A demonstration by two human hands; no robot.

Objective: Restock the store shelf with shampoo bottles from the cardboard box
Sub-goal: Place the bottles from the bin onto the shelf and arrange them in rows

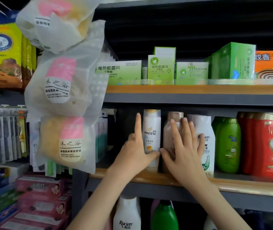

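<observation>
On the middle shelf (165,177) stands a white Pantene shampoo bottle (151,130). My left hand (135,151) touches its left side, index finger pointing up and thumb across its lower front. A beige-brown bottle (169,138) stands to its right. My right hand (185,151) lies flat with spread fingers over that bottle and the white Rejoice bottle (206,138) beside it. Neither hand is closed around a bottle. The cardboard box is out of view.
Green bottles (228,145) and red bottles (265,143) fill the shelf's right side. Green and orange boxes (192,72) sit on the shelf above. Hanging bags of bath sponges (62,83) crowd the left. More bottles (127,213) stand on the shelf below.
</observation>
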